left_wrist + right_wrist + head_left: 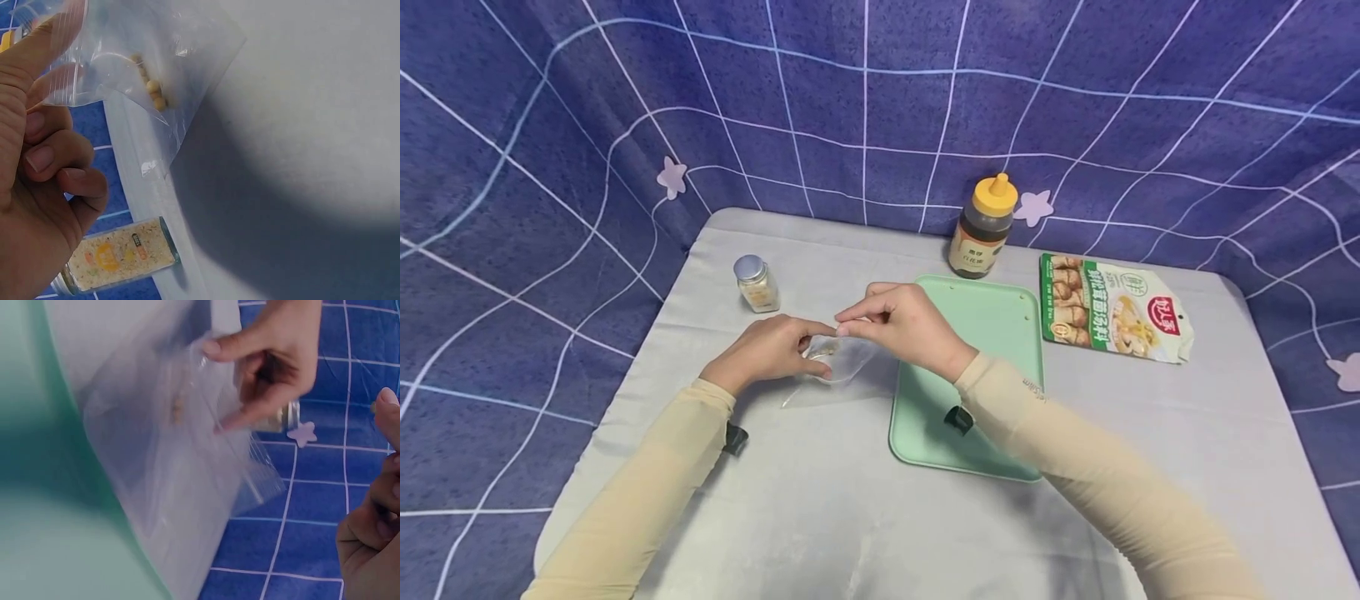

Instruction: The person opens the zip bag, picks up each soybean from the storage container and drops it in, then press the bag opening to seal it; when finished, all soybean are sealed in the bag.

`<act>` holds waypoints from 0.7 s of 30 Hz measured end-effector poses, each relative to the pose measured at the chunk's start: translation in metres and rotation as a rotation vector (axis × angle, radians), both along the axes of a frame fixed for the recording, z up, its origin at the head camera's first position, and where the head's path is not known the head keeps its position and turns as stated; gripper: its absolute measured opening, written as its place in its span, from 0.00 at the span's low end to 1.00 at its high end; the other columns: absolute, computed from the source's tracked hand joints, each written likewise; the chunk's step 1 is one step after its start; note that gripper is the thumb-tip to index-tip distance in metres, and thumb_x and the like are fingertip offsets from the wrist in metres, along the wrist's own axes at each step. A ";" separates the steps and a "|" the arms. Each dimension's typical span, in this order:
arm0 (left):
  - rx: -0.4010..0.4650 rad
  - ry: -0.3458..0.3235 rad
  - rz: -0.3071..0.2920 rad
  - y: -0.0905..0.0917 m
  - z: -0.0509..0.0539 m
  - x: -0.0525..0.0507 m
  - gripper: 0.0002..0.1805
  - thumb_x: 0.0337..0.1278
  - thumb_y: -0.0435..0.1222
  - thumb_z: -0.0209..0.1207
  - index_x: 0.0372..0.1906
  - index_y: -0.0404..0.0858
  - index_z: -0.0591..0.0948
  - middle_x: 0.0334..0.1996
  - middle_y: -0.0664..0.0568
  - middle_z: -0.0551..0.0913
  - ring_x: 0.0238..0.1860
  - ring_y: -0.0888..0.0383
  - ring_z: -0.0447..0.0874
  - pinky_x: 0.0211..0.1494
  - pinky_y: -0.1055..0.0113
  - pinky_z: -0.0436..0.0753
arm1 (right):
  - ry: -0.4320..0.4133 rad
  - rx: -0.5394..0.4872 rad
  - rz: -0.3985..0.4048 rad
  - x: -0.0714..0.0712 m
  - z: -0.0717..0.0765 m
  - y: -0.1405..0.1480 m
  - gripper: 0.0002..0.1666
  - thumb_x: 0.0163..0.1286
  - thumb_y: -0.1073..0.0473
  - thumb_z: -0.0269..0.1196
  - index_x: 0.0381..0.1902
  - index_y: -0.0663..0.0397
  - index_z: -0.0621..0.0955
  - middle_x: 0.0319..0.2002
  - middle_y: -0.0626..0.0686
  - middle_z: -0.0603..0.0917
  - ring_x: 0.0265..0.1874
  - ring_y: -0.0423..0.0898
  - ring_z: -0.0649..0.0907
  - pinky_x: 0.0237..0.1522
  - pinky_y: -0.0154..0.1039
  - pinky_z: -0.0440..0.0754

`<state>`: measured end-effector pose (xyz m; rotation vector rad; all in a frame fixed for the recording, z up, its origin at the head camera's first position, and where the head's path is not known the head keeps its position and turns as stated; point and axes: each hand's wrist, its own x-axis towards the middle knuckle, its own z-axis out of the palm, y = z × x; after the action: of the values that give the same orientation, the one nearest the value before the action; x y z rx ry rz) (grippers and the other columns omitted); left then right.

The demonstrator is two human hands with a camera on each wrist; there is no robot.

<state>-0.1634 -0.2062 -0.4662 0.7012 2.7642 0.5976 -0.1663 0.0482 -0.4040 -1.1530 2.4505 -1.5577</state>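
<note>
My left hand [767, 350] [37, 150] holds a clear zip bag [857, 360] [187, 56] [137, 431] near its ribbed opening, thumb and a finger spread on it. Inside the bag lie several small tan beads [153, 86] [177, 407], bunched in a short row. My right hand [906, 321] [375, 519] is at the bag's mouth, thumb and finger pinched together. At its fingertips, in the right wrist view, a small tan piece [374, 408] shows, probably a bead, partly hidden by the thumb.
A glass jar of pale grains [758, 285] [125, 256] stands behind my left hand. The green tray [970, 442] [37, 487] lies under my right forearm. Behind it stands a yellow-capped bottle [981, 229]; a green-and-white food packet [1116, 308] lies to its right.
</note>
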 end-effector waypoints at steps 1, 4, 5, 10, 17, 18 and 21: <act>-0.001 -0.001 -0.001 0.000 0.000 0.000 0.36 0.41 0.58 0.77 0.61 0.54 0.84 0.20 0.61 0.71 0.20 0.63 0.65 0.24 0.62 0.66 | -0.006 0.007 0.003 0.001 -0.001 -0.002 0.09 0.61 0.58 0.76 0.40 0.50 0.93 0.20 0.42 0.75 0.19 0.40 0.71 0.23 0.35 0.68; -0.004 -0.004 0.000 -0.001 0.000 0.001 0.36 0.42 0.58 0.77 0.61 0.54 0.84 0.20 0.61 0.71 0.19 0.63 0.64 0.24 0.62 0.66 | -0.006 0.034 -0.011 0.000 -0.005 -0.003 0.09 0.61 0.57 0.76 0.40 0.50 0.92 0.21 0.43 0.76 0.19 0.40 0.71 0.23 0.36 0.69; -0.003 -0.004 0.001 -0.001 0.000 0.001 0.36 0.42 0.58 0.77 0.61 0.54 0.84 0.19 0.61 0.71 0.19 0.63 0.64 0.23 0.62 0.66 | -0.003 0.041 -0.023 -0.001 -0.007 -0.002 0.09 0.62 0.57 0.76 0.40 0.50 0.92 0.21 0.42 0.76 0.19 0.40 0.72 0.23 0.35 0.69; 0.000 0.010 0.002 -0.001 0.000 0.002 0.36 0.41 0.58 0.77 0.60 0.54 0.85 0.20 0.62 0.72 0.19 0.62 0.65 0.23 0.61 0.67 | 0.042 0.045 -0.121 -0.012 -0.015 0.009 0.08 0.62 0.57 0.76 0.39 0.52 0.92 0.20 0.43 0.76 0.20 0.40 0.72 0.24 0.36 0.70; 0.002 0.006 0.010 0.000 -0.002 0.004 0.36 0.41 0.59 0.77 0.61 0.56 0.85 0.21 0.63 0.72 0.21 0.62 0.65 0.24 0.61 0.67 | 0.015 0.080 -0.410 -0.048 -0.046 0.041 0.12 0.62 0.58 0.76 0.42 0.56 0.91 0.23 0.47 0.81 0.22 0.42 0.73 0.26 0.36 0.71; 0.004 0.004 0.010 0.000 -0.002 0.004 0.36 0.41 0.59 0.77 0.61 0.56 0.85 0.21 0.63 0.72 0.21 0.62 0.65 0.25 0.61 0.66 | -0.009 0.092 -0.457 -0.054 -0.051 0.046 0.12 0.63 0.57 0.76 0.43 0.56 0.91 0.23 0.48 0.81 0.22 0.42 0.73 0.26 0.36 0.70; 0.006 0.001 0.015 0.001 -0.003 0.005 0.36 0.41 0.60 0.77 0.61 0.56 0.85 0.21 0.62 0.71 0.21 0.62 0.64 0.25 0.61 0.66 | -0.076 0.136 -0.555 -0.069 -0.065 0.060 0.12 0.64 0.56 0.74 0.44 0.55 0.91 0.25 0.49 0.83 0.22 0.43 0.73 0.27 0.37 0.69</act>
<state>-0.1581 -0.2054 -0.4696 0.6825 2.7728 0.6090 -0.2353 0.1086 -0.4688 -0.3959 2.9235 -1.4562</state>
